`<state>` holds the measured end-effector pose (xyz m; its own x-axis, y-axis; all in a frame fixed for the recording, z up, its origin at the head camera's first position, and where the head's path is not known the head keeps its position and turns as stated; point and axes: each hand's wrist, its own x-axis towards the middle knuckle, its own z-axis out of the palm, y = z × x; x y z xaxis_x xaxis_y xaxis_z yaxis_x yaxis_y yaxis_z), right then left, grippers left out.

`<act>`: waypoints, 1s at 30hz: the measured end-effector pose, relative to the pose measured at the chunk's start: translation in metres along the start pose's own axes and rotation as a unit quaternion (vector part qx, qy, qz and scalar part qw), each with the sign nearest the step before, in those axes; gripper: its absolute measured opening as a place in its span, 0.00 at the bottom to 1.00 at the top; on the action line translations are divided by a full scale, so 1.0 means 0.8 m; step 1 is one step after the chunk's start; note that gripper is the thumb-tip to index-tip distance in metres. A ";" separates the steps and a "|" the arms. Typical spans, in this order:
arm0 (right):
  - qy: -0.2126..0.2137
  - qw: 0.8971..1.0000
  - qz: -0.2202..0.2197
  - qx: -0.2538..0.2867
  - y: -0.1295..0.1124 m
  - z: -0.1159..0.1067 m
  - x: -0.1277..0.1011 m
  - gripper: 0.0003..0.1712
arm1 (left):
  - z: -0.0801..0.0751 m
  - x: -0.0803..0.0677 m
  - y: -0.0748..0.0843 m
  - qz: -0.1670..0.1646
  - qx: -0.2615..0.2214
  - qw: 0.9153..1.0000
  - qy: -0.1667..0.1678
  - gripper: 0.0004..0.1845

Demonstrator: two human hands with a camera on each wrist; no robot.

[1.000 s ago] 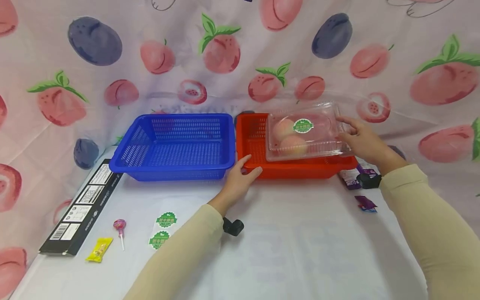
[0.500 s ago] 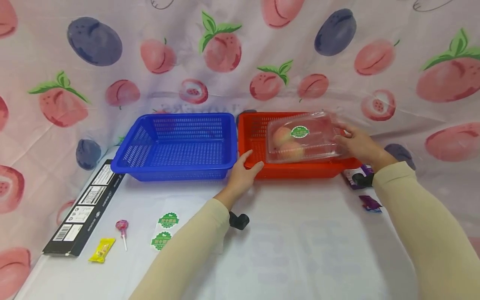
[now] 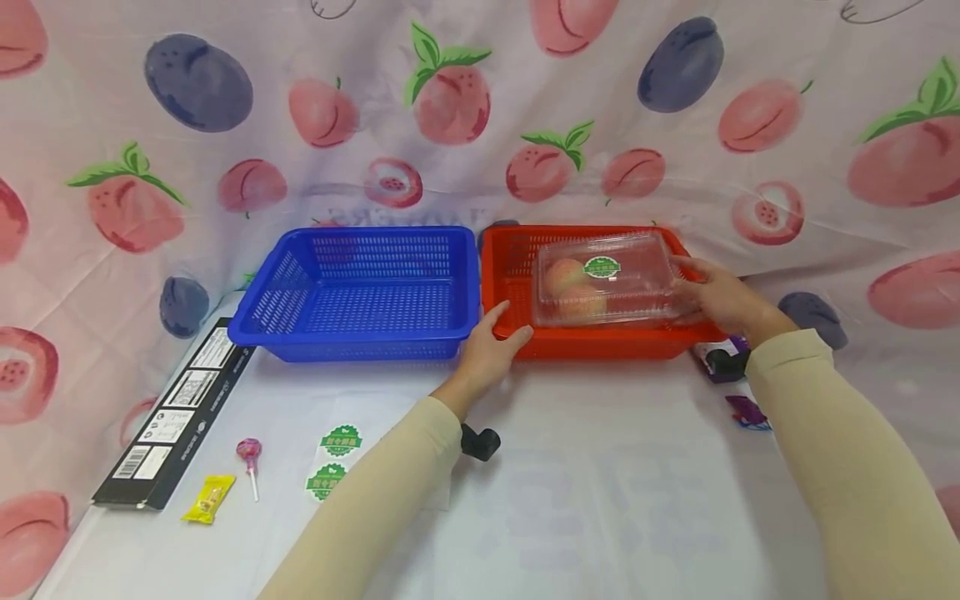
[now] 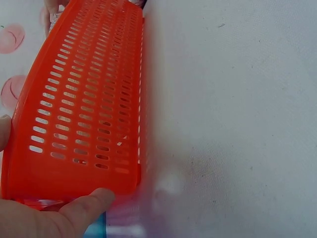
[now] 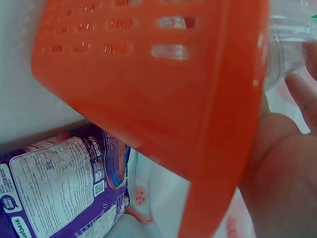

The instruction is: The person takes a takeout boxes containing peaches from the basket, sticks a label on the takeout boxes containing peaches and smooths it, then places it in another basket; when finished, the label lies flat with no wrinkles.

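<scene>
A clear plastic clamshell box (image 3: 637, 287) with a green round label lies inside the red basket (image 3: 600, 343), near its rim. Two peaches (image 3: 566, 277) show through the lid at the box's left end. My right hand (image 3: 720, 300) holds the right end of the box, its thumb toward the near side. At the basket's front left corner, my left hand (image 3: 487, 354) grips the rim. In the left wrist view, the thumb (image 4: 91, 206) presses the basket's outer wall, with another fingertip at the rim. The right wrist view shows the basket wall hiding most of the box.
A blue basket (image 3: 360, 340) stands left of the red one. A long black carton (image 3: 176, 425), a lollipop (image 3: 249, 450), a yellow-wrapped sweet (image 3: 209, 499) and green stickers (image 3: 341, 441) lie at left. A purple packet (image 5: 64, 183) and small purple wrapper (image 3: 746, 410) lie at right.
The right hand has lowered the clear box from a tilted position above the red basket down into it. The left hand stays at the basket's corner.
</scene>
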<state>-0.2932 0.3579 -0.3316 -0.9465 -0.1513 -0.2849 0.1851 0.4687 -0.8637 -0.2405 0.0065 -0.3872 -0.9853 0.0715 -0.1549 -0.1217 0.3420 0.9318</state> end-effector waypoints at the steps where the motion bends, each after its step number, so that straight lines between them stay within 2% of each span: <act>1: -0.006 1.000 0.004 0.007 0.001 0.000 0.001 0.42 | 0.000 0.000 0.000 0.001 0.000 1.000 0.000 0.38; 8: -0.030 0.999 0.000 0.027 0.001 0.002 0.006 0.43 | 0.001 0.001 0.000 -0.004 -0.002 1.000 0.003 0.37; 22: -0.038 0.998 0.025 -0.033 0.008 0.012 0.016 0.45 | 0.003 0.000 -0.003 -0.013 -0.011 1.000 0.002 0.39; 30: -0.019 0.996 0.036 -0.081 0.003 0.015 0.015 0.47 | 0.004 0.001 0.000 -0.010 -0.013 1.000 0.005 0.38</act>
<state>-0.3006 0.3467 -0.3422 -0.9214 -0.1428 -0.3615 0.2041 0.6139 -0.7625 -0.2410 0.0096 -0.3882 -0.9838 0.0557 -0.1707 -0.1445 0.3183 0.9369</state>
